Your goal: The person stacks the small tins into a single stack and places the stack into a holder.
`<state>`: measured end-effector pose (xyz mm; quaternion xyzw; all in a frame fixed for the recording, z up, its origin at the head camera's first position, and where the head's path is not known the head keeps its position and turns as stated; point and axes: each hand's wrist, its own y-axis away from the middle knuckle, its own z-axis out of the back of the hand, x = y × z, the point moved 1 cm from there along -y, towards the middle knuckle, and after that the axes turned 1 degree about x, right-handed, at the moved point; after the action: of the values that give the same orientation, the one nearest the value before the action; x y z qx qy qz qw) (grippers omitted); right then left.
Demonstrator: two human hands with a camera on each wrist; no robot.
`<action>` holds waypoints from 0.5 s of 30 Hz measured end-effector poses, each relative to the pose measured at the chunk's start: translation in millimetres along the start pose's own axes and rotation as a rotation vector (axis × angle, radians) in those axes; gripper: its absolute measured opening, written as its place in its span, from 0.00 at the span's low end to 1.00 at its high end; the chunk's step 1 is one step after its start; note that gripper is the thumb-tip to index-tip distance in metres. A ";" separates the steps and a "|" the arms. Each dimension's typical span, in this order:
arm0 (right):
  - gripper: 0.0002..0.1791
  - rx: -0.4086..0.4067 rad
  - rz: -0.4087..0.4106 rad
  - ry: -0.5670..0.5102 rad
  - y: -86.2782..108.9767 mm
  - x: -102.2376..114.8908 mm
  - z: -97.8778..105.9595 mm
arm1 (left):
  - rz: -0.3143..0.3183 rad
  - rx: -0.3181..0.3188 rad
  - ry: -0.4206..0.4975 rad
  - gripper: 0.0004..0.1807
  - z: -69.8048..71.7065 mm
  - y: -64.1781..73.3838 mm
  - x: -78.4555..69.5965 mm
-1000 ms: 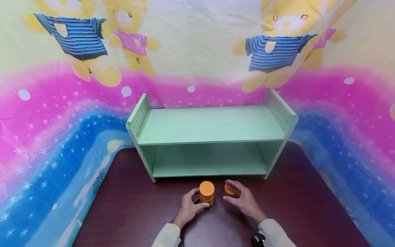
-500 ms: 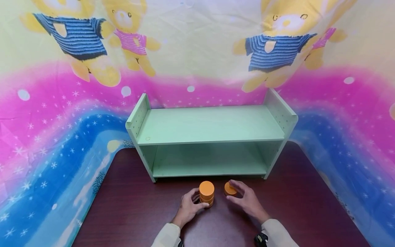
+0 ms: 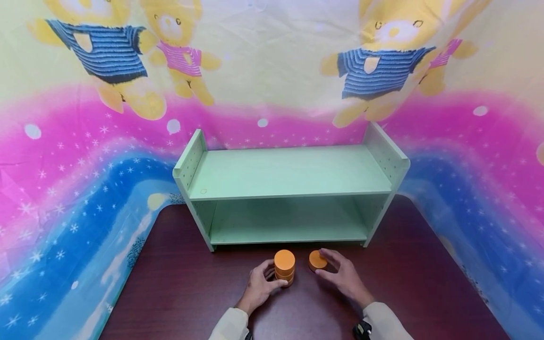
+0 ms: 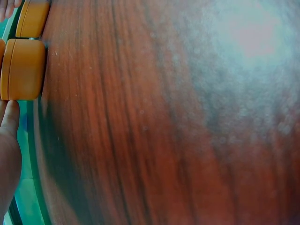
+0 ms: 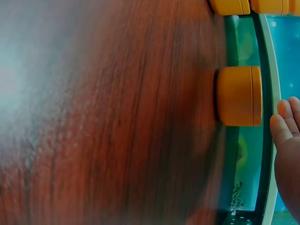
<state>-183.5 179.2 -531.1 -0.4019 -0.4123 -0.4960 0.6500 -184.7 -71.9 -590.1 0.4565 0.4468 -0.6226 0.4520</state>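
Note:
Two small round orange lidded jars (image 3: 284, 260) stand stacked on the table in front of the shelf. My left hand (image 3: 260, 284) has its thumb and fingers curled round this stack from the left. The lower jar (image 4: 24, 70) shows the thumb against it in the left wrist view. To the right, a single orange jar (image 3: 316, 261) of the same kind stands upright on the table. My right hand (image 3: 345, 279) is just beside it, fingers and thumb parted and loosely bent. A gap separates the right fingertips from that jar (image 5: 239, 96) in the right wrist view.
A pale green two-tier shelf unit (image 3: 289, 172) stands on the dark red-brown table (image 3: 191, 293) right behind the jars. A cloth backdrop (image 3: 263, 56) printed with bears hangs round the back and sides.
My right hand has drawn back to the right from the single jar, uncovering more of its top. The left hand and the stack have stayed in place.

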 end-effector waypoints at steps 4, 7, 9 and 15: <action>0.32 0.000 -0.004 0.005 -0.3 -2.6 0.9 | 0.013 0.003 0.003 0.32 0.4 0.6 -0.6; 0.32 -0.002 -0.003 0.005 -0.5 -4.3 1.6 | 0.016 0.001 0.000 0.32 0.0 0.8 -2.2; 0.32 -0.005 0.000 0.004 -0.8 -5.1 2.3 | 0.016 -0.002 0.004 0.32 0.1 1.3 -5.9; 0.31 -0.012 0.026 0.014 -1.2 -6.3 4.7 | 0.004 0.001 0.019 0.30 2.6 6.1 -31.9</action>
<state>-186.4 185.3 -535.2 -0.4079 -0.3994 -0.4927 0.6567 -173.5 -70.6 -559.4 0.4636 0.4498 -0.6176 0.4486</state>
